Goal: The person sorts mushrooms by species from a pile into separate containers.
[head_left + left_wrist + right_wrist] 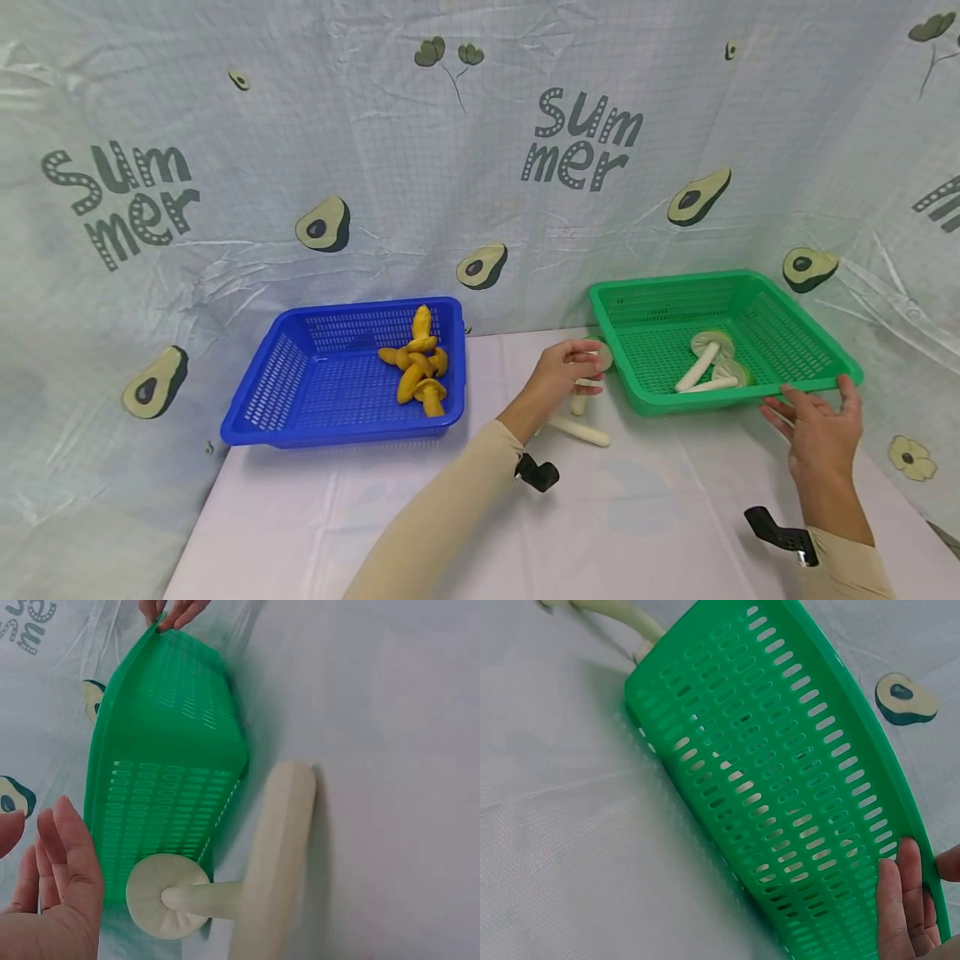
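Note:
A green plastic basket stands at the right, its slotted side large in both wrist views. My right hand grips its front rim near the right corner, thumb on one side and fingers on the other. Inside lie two pale mushrooms with long white stems. Left of the basket, my left hand hovers with loosely bent fingers and holds nothing. Beside it lies another pale mushroom, its cap close to the basket's side. A thick white stem crosses in front of that one; its other end is hidden.
A blue basket sits on the left with several yellow-brown mushrooms at its right side. White cloth covers the table. Behind the baskets hangs a sheet printed with avocados and lettering.

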A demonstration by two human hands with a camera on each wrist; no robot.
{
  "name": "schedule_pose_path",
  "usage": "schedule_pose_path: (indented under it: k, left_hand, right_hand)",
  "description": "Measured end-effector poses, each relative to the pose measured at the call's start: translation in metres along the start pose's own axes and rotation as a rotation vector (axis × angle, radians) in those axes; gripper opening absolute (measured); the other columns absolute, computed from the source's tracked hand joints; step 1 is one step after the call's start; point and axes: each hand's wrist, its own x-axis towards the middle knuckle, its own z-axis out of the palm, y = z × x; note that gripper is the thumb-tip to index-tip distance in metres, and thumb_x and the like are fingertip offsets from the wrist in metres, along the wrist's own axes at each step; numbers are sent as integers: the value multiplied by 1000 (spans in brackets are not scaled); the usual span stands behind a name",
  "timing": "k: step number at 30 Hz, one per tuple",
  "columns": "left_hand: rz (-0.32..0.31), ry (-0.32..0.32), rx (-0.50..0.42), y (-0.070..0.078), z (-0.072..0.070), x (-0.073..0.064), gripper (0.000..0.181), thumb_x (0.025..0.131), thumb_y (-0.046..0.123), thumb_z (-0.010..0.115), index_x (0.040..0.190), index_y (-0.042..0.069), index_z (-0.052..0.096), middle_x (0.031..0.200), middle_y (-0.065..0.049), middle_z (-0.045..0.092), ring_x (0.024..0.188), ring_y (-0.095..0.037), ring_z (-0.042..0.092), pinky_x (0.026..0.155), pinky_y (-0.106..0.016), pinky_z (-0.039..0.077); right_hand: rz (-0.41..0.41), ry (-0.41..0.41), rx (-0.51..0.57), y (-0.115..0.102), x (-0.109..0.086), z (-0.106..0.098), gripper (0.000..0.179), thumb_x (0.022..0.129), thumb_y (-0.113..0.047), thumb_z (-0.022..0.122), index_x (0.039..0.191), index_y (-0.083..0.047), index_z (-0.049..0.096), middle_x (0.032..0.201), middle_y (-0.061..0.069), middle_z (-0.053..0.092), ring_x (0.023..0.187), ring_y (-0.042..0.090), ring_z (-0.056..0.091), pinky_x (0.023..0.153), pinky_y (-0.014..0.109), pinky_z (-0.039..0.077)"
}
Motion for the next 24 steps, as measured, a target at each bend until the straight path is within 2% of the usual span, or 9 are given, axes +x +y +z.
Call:
schedule_pose_path:
  k: [8,14,19,24]
  left_hand:
    - [-13,-1,-13,-14,-7,-14,28,96,2,68,124,4,66,94,-1,66,81,-17,69,74,-35,64]
    - [-20,-5,-21,-20,-11,-22,27,96,1,66,124,4,66,94,-2,67,86,-23,70,76,-35,64]
    - [-31,-20,-30,-24,-13,-27,25,96,2,66,122,4,67,92,-1,67,81,-17,69,74,-34,64]
    - [-36,-24,-1,-25,-15,-30,25,96,3,67,121,5,67,91,0,66,79,-15,68,73,-34,64]
  right_hand:
    - [-2,-15,12,0,0,0,100,95,-3,69,162,-39,4,86,0,65,64,19,74,56,32,63]
    - [3,-15,8,-2,-1,1,98,96,-3,68,162,-39,4,88,0,65,65,18,74,57,32,63]
    - [0,-14,21,-3,-3,1,99,95,-4,69,162,-39,5,87,1,65,64,19,74,57,32,63]
    - [3,-28,43,-4,-2,2,100,95,-3,69,162,-38,4,86,2,63,64,20,74,58,33,63]
